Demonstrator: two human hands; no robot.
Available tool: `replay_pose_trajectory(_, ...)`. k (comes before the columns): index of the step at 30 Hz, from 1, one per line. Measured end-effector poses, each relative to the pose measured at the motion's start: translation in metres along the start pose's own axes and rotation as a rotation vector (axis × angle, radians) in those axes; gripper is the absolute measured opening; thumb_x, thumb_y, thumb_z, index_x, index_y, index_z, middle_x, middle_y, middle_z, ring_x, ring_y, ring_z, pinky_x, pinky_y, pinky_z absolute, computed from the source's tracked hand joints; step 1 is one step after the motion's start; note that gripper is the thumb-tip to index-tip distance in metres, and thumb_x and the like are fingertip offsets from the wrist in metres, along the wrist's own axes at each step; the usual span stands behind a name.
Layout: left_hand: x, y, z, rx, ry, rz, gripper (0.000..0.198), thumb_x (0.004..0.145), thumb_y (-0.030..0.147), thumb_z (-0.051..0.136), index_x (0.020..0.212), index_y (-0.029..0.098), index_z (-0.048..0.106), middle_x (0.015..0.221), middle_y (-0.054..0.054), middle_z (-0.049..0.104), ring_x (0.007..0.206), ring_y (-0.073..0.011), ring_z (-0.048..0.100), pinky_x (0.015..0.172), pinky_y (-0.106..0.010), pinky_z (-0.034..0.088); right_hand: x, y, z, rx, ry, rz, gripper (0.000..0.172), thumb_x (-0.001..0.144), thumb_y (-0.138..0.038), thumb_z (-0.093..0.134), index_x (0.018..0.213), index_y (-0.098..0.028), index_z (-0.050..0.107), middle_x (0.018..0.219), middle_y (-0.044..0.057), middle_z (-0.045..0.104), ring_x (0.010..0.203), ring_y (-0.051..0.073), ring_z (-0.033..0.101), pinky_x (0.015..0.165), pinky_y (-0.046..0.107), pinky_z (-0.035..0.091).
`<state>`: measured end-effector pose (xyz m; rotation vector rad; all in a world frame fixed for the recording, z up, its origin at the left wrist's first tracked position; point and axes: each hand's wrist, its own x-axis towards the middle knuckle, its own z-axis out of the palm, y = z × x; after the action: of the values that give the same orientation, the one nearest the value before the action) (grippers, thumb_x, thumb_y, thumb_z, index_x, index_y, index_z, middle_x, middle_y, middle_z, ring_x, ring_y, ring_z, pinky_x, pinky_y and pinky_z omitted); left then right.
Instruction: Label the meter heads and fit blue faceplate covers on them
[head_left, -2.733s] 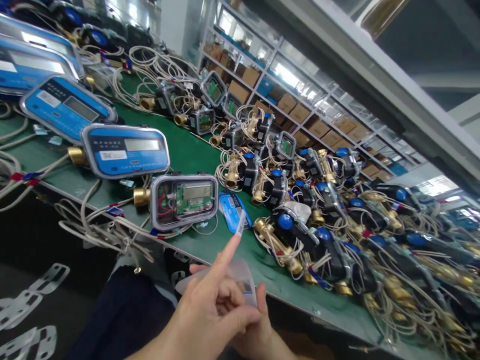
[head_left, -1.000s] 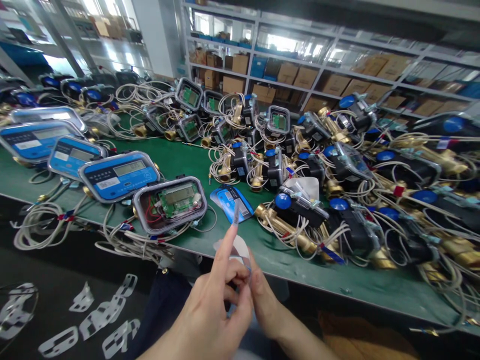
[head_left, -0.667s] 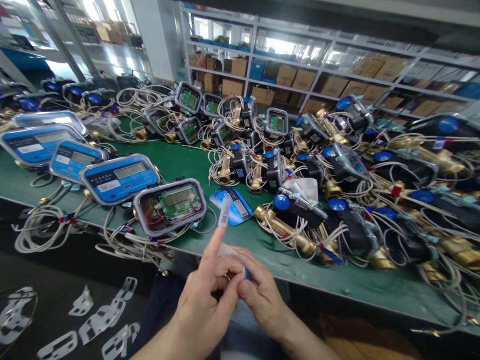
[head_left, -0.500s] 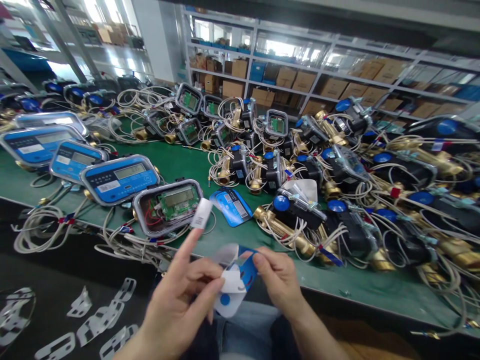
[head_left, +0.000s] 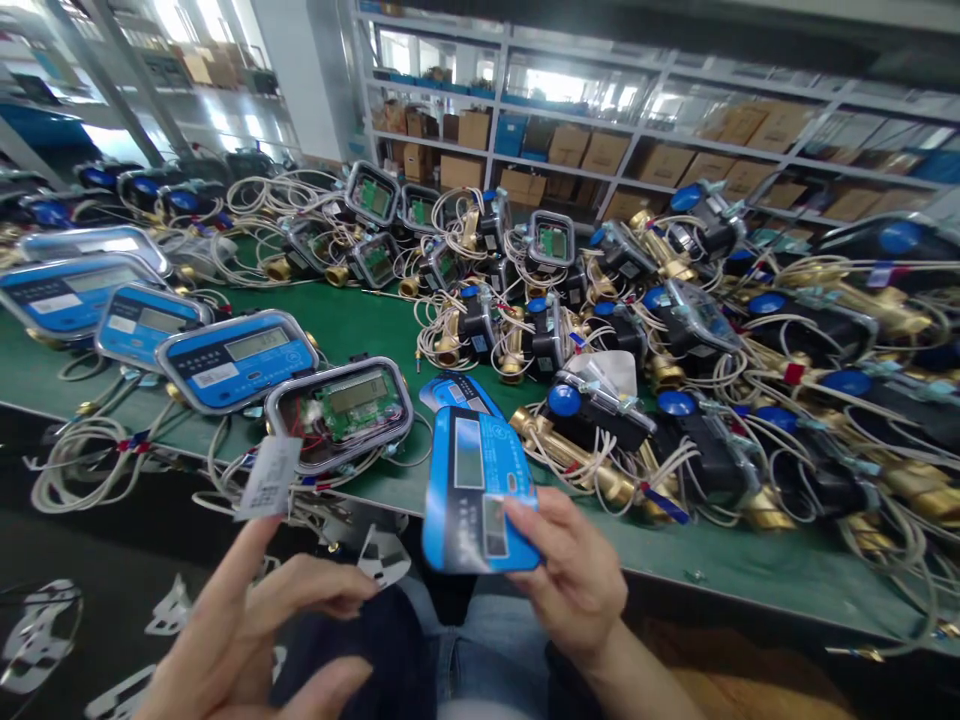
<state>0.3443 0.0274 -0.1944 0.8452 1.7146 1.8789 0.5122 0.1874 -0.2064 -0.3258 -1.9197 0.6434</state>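
Left hand [head_left: 244, 622] spread, thumb apart from fingers. White sticker [head_left: 270, 478] on pointing fingertip; could brush see-through box [head_left: 345, 412] behind and stick wrong. Holey white sheet [head_left: 385, 560] just beside fingers; can't tell if touching; could drop. Blue card [head_left: 491, 458] pinched in right hand [head_left: 581, 572], over near edge of surface [head_left: 360, 325]; back hidden; if sticky, could grab fingers.

Label [head_left: 270, 477] print blurred, blue panel [head_left: 487, 478] lettering unreadable
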Motion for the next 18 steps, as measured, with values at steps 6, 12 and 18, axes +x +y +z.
replay_pose_trajectory(6,0.007,0.001,0.042,0.014,0.119,-0.101,0.075,0.072,0.039,0.077,0.139,0.041,0.043,0.064,0.008,0.066,0.052,-0.0112,0.060,0.055,-0.018,0.054,-0.016,0.001,0.016,-0.209,-0.025,-0.179,0.042,0.097,-0.024,0.053,0.139,-0.020,0.051,0.104,0.010,0.068,0.094,0.020,0.067,0.076,0.030,0.060)
replay_pose_trajectory(12,0.020,-0.013,0.037,0.078,0.027,-0.161,0.085,0.066,0.043,0.080,0.141,0.034,0.040,0.070,0.007,0.070,0.055,-0.0114,0.064,0.057,-0.015,0.056,-0.023,0.003,0.020,-0.199,0.007,-0.207,0.039,0.097,-0.024,0.052,0.135,-0.015,0.054,0.108,0.012,0.065,0.103,0.021,0.064,0.082,0.032,0.058)
replay_pose_trajectory(18,0.027,-0.004,0.042,0.108,0.120,-0.013,0.081,0.072,0.031,0.077,0.142,0.039,0.038,0.073,0.011,0.067,0.053,-0.0070,0.063,0.062,-0.011,0.055,-0.022,0.012,0.031,-0.222,-0.096,-0.146,0.052,0.094,-0.025,0.058,0.143,-0.019,0.043,0.101,0.011,0.068,0.088,0.022,0.067,0.071,0.032,0.060)
